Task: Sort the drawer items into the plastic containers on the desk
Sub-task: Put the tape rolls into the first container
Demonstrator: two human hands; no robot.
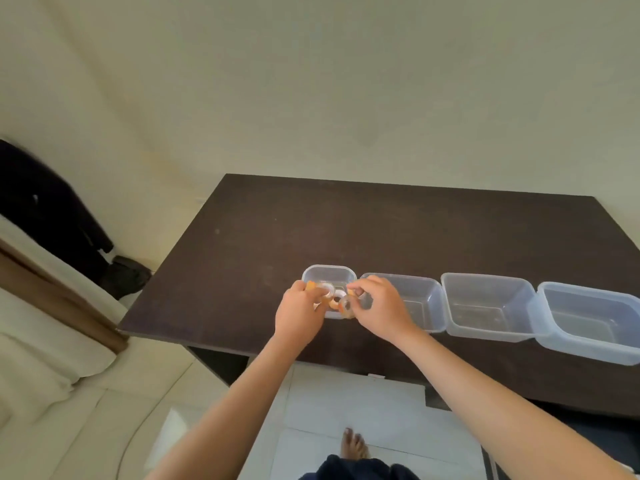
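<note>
Head view: a person stands at a dark brown surface [259,244] set against a pale wall, both bare forearms reaching forward over its near edge. Four clear plastic containers stand in a row near that edge. The smallest container [329,273] is at the left end; the second container [420,299], third container [490,306] and fourth container [592,320] run rightward from it, each touching or just beside the next.

Both hands work over the smallest container. The left hand [299,315] has its fingers curled round a clear tape roll [323,289] with an orange-tinted edge, held at the container's left rim. The right hand [379,306] pinches a second tape roll [346,303] just above the container's near right corner. More small ring-shaped items lie between the two hands inside the container; they are too blurred to count.

Below the surface, a bare foot [353,443] rests on the light tiled floor [346,403]. At far left, a dark garment [41,209] hangs beside a cream-coloured bed [41,348].
</note>
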